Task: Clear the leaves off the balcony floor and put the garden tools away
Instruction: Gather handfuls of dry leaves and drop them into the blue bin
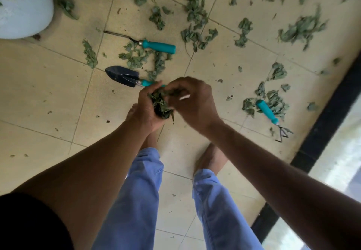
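A: What do I have in the hands at this moment?

B: I see the left hand [145, 106] with the fingers curled around a bunch of leaves [161, 104], held above the tiled floor [48, 85]. The right hand [192, 98] is just beside it, fingers bent down into the top of the same bunch. I cannot tell if it really pinches the leaves or only touches them, because the picture is a little blurred there.

A: And the rest of the leaves?

B: Many loose leaves [197, 9] lie scattered on the floor, mostly far from my feet and to the right side. One pile [140, 56] lies between two of the tools.

A: Where are the tools?

B: All three are on the floor, each with a turquoise handle. The trowel [122, 74] lies just beyond the left hand, and its handle end is hidden behind the hands. The narrow weeder [144, 41] is farther away, near the pile. The small rake [270, 115] is to the right, well apart from the others, its handle lying among leaves.

A: Anything else?

B: A white pot [23, 13] stands at the far left corner. A dark threshold strip [320, 124] runs along the right side of the floor.
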The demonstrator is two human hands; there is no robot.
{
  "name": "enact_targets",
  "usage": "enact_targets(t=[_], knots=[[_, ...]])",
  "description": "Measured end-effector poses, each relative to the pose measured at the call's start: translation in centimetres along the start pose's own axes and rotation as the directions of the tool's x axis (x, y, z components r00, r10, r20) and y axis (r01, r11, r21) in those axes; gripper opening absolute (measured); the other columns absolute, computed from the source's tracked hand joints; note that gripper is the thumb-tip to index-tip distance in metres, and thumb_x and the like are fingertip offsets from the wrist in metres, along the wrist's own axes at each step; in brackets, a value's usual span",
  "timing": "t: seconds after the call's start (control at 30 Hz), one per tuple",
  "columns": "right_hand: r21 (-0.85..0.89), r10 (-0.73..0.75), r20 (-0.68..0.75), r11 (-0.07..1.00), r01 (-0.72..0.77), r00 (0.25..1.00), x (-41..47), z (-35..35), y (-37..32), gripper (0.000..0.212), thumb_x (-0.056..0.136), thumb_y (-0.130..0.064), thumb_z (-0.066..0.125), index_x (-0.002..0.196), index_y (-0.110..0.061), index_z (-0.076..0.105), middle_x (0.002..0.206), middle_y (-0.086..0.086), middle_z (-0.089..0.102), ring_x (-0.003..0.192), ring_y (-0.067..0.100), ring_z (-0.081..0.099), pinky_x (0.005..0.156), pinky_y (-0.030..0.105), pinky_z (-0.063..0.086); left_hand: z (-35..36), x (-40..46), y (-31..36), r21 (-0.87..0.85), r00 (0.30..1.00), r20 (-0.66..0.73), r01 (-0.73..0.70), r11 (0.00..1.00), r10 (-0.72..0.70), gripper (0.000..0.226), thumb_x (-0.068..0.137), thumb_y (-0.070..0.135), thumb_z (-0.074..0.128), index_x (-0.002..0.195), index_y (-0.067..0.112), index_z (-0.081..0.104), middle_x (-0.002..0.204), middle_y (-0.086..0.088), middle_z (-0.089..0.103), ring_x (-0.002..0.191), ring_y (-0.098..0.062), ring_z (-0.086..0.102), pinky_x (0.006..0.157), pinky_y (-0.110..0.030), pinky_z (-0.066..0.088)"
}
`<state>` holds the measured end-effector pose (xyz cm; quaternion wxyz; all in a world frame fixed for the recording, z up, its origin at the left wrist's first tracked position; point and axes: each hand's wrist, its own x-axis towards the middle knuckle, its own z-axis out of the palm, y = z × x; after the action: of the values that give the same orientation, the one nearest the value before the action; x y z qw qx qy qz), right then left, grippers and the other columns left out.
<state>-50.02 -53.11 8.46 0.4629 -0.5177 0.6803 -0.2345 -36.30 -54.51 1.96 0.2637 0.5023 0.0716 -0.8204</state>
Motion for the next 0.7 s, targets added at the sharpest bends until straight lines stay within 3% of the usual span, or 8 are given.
enact_targets(t=[0.1, 0.17, 0.27, 0.37, 0.5, 0.7], knots=[[-0.118, -0.113, -0.051, 0.987, 0.107, 0.992, -2.2, 1.2, -0.7, 0.024, 0.075, 0.004, 0.073, 0.091, -0.012, 0.08, 0.084, 0.001, 0.073, 0.076, 0.013, 0.063, 0.072, 0.012, 0.044, 1.1, -0.5, -0.9, -0.054, 0.999, -0.024, 0.03, 0.998, -0.032, 0.034, 0.102, 0.033, 0.048, 0.077, 0.013, 0.058, 0.071, -0.004, 0.061, 0.07, -0.018, 0.062, 0.068, -0.029, 0.052], [-0.23, -0.186, -0.059, 0.959, 0.168, 0.981, -2.7, 2.0, -0.2, 0.021, 0.078, 0.004, 0.068, 0.088, -0.01, 0.079, 0.082, 0.003, 0.071, 0.075, 0.017, 0.062, 0.068, 0.016, 0.043, 1.8, -0.8, -1.5, -0.081, 0.999, -0.037, 0.036, 0.996, -0.039, 0.041, 0.105, 0.032, 0.045, 0.069, 0.014, 0.055, 0.06, 0.0, 0.057, 0.057, -0.014, 0.059, 0.059, -0.023, 0.051], [-0.401, -0.193, -0.047, 0.902, 0.158, 0.98, -2.8, 3.1, 1.1, 0.018, 0.082, -0.002, 0.063, 0.086, -0.012, 0.076, 0.081, 0.003, 0.067, 0.074, 0.024, 0.057, 0.061, 0.034, 0.047, 2.2, -1.0, -1.8, -0.104, 0.998, -0.051, 0.037, 0.994, -0.043, 0.039, 0.104, 0.035, 0.045, 0.075, 0.012, 0.059, 0.071, 0.0, 0.058, 0.066, -0.015, 0.062, 0.067, -0.023, 0.055], [-0.504, -0.194, -0.032, 0.85, 0.152, 0.98, -2.8, 3.9, 1.7, 0.021, 0.085, -0.009, 0.055, 0.086, -0.016, 0.075, 0.081, 0.0, 0.066, 0.08, 0.025, 0.051, 0.062, 0.03, 0.035, 1.9, -1.1, -1.5, -0.09, 0.996, -0.08, 0.024, 0.996, -0.031, 0.037, 0.103, 0.04, 0.045, 0.086, 0.012, 0.061, 0.08, -0.002, 0.061, 0.079, -0.018, 0.064, 0.08, -0.028, 0.054], [-0.583, -0.222, 0.072, 0.781, 0.221, 0.972, -2.4, 4.9, 1.7, 0.025, 0.09, -0.015, 0.048, 0.09, -0.018, 0.073, 0.085, 0.0, 0.066, 0.088, 0.028, 0.05, 0.073, 0.037, 0.043, 1.1, -1.2, -0.5, -0.038, 0.992, -0.125, -0.005, 0.999, 0.0, 0.038, 0.104, 0.039, 0.043, 0.083, 0.012, 0.059, 0.08, -0.004, 0.062, 0.079, -0.02, 0.065, 0.085, -0.031, 0.053], [-0.569, -0.272, 0.092, 0.775, 0.275, 0.958, -2.0, 5.8, 0.2, 0.038, 0.086, -0.012, 0.041, 0.105, -0.014, 0.073, 0.109, 0.006, 0.059, 0.097, 0.025, 0.047, 0.072, 0.033, 0.043, -0.3, -0.4, 1.7, -0.057, 0.987, -0.161, -0.039, 0.998, 0.03, 0.032, 0.104, 0.034, 0.042, 0.084, 0.013, 0.054, 0.085, -0.004, 0.051, 0.082, -0.02, 0.059, 0.085, -0.033, 0.049]])
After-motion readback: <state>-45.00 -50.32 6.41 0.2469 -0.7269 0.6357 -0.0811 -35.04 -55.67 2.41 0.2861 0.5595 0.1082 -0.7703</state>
